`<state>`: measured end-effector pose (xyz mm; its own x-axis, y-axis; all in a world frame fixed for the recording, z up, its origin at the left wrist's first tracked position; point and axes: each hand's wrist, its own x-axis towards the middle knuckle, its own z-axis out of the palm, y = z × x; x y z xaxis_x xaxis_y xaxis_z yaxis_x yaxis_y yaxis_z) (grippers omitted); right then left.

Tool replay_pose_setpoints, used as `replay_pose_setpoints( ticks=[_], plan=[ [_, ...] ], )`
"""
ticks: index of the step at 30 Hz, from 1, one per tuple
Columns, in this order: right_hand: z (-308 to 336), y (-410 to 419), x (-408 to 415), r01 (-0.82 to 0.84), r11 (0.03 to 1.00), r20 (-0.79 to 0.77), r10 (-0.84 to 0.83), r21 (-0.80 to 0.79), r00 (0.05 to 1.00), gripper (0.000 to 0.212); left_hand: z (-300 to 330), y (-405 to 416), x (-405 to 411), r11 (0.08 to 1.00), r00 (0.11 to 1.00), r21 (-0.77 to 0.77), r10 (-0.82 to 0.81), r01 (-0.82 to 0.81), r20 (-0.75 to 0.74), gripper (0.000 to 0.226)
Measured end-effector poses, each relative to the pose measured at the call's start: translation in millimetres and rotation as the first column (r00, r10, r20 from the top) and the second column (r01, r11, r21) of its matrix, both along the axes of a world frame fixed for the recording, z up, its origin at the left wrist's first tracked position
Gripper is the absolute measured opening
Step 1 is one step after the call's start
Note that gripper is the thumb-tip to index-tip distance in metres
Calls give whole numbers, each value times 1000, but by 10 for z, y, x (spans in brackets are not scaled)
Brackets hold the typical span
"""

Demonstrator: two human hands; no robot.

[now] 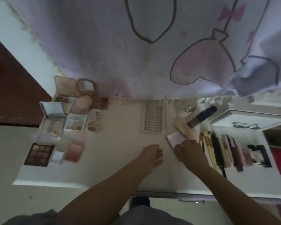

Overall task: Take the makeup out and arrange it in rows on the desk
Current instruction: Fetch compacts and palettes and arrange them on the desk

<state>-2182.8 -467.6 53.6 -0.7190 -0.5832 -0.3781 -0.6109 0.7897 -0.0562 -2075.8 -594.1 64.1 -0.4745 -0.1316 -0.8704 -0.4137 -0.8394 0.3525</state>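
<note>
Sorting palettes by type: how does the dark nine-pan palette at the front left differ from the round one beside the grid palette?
The dark palette is square with a blackish frame; the round palette is a pale circle. The dark palette holds nine square pans in a grid; the round one holds three wedge-shaped shades. The dark one lies nearest the desk's front edge, the round one further back. Both lie open with brown-toned shades.

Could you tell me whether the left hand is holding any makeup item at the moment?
No, the left hand hovers loosely curled over a bare part of the desk and holds nothing, while the right hand touches a pale compact.
</note>
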Motion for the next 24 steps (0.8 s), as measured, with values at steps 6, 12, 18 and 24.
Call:
replay_pose_setpoints(
  ticks=[6, 12, 18, 24],
  plan=[
    [-127, 26, 74, 82, 996, -116, -84, -21, 990, 35, 5, 232, -332, 997, 996, -31, -78, 77, -46, 18],
    [179, 120, 6, 351, 905, 627, -130, -242, 768, 31, 41, 90, -64, 990, 970, 75, -101, 120, -219, 35],
    [707, -99, 133, -98, 899, 511, 329, -427, 794, 32, 220, -391, 376, 945, 899, 258, -72, 200, -432, 77],
    [930, -507, 457, -436, 769, 224, 580, -469, 783, 24, 404, -729, 893, 925, 810, 158, -210, 346, -547, 51]
  ],
)
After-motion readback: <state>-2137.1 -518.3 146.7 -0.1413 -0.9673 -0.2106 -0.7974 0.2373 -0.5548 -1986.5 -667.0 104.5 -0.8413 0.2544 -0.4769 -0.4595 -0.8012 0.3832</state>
